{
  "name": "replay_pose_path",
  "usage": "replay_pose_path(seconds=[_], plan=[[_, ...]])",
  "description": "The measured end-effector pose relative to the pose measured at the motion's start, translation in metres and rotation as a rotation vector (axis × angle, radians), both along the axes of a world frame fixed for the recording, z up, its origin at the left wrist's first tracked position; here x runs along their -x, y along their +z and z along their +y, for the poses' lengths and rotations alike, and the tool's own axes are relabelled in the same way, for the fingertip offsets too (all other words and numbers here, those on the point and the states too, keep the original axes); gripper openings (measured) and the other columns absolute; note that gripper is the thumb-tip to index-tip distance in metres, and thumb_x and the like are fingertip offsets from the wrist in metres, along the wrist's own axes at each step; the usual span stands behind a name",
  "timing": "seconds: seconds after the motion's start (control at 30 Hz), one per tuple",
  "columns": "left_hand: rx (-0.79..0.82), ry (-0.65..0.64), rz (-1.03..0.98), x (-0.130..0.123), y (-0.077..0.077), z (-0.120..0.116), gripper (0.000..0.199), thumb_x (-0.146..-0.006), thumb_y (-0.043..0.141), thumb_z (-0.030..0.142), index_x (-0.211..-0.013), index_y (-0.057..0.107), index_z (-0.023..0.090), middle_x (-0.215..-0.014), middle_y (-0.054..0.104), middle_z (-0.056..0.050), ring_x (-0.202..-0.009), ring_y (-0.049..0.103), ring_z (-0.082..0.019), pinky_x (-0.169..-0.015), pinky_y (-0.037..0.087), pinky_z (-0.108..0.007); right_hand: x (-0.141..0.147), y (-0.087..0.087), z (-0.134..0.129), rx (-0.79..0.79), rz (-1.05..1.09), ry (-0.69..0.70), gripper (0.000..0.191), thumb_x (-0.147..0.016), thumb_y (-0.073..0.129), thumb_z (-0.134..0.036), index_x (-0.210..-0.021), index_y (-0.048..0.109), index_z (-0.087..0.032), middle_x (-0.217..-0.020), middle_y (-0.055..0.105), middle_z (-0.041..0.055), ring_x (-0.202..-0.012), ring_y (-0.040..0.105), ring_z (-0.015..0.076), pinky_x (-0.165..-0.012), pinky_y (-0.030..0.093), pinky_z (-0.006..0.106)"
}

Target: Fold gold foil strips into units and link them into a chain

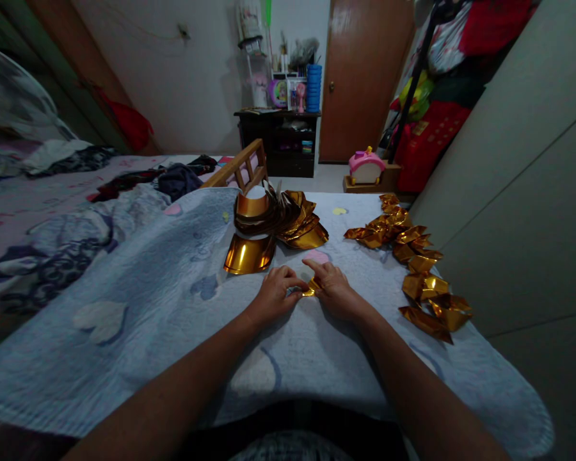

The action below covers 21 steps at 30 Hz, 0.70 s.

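A small piece of folded gold foil paper (310, 292) lies low over the cloth, between my two hands. My left hand (279, 291) pinches its left edge between thumb and fingers. On its other side, my right hand (335, 289) grips the right part, with the index finger stretched forward; the palm hides some of the foil. Just beyond my hands, curved sheets of gold foil paper (250, 253) lie beside a fanned stack of such sheets (288, 221). To the right, several folded gold foil pieces (420, 272) form a loose row.
A pale blue cloth with hearts (163, 333) covers the work surface. Left of it is a bed with rumpled clothes (125, 218). A grey cabinet (532, 192) borders the right side. Farther back stand a pink toy (366, 168), a dark shelf (278, 144) and a wooden door (360, 77).
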<state>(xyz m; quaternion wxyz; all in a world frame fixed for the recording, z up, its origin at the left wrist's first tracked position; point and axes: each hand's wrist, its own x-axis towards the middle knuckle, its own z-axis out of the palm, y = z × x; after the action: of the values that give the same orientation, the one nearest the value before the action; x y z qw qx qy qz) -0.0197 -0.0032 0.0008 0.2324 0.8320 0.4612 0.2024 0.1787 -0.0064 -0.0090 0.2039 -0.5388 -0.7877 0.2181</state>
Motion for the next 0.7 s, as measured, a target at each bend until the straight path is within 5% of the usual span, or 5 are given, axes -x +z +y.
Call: replay_pose_path(seconds=[0.2, 0.37, 0.7], plan=[[-0.02, -0.033, 0.002, 0.0, 0.001, 0.0, 0.022, -0.082, 0.076, 0.025, -0.104, 0.078, 0.027, -0.106, 0.062, -0.005, -0.105, 0.055, -0.025, -0.095, 0.041, -0.041, -0.015, -0.01, 0.003, -0.054, 0.343, 0.027, 0.054, -0.083, 0.048, -0.005, -0.135, 0.044, -0.021, -0.101, 0.06, 0.0045, -0.092, 0.056, 0.0186, -0.086, 0.046, 0.033], [-0.069, -0.094, 0.003, 0.0, -0.002, 0.005, 0.019, -0.081, 0.078, 0.029, -0.1, 0.078, 0.024, -0.106, 0.065, -0.006, -0.104, 0.056, -0.026, -0.094, 0.042, -0.04, -0.022, -0.013, 0.007, -0.196, 0.142, -0.052, 0.032, -0.082, 0.046, -0.004, -0.109, 0.059, -0.017, -0.106, 0.061, 0.0114, -0.099, 0.053, 0.0242, -0.09, 0.043, 0.038], [-0.142, -0.141, -0.001, -0.002, -0.002, 0.005, 0.014, -0.086, 0.073, 0.027, -0.098, 0.076, 0.021, -0.1, 0.068, -0.007, -0.096, 0.06, -0.023, -0.085, 0.047, -0.036, -0.022, -0.009, 0.006, -0.208, 0.018, -0.021, 0.031, -0.087, 0.05, -0.005, -0.113, 0.061, -0.017, -0.107, 0.067, 0.0108, -0.098, 0.054, 0.024, -0.087, 0.04, 0.036]])
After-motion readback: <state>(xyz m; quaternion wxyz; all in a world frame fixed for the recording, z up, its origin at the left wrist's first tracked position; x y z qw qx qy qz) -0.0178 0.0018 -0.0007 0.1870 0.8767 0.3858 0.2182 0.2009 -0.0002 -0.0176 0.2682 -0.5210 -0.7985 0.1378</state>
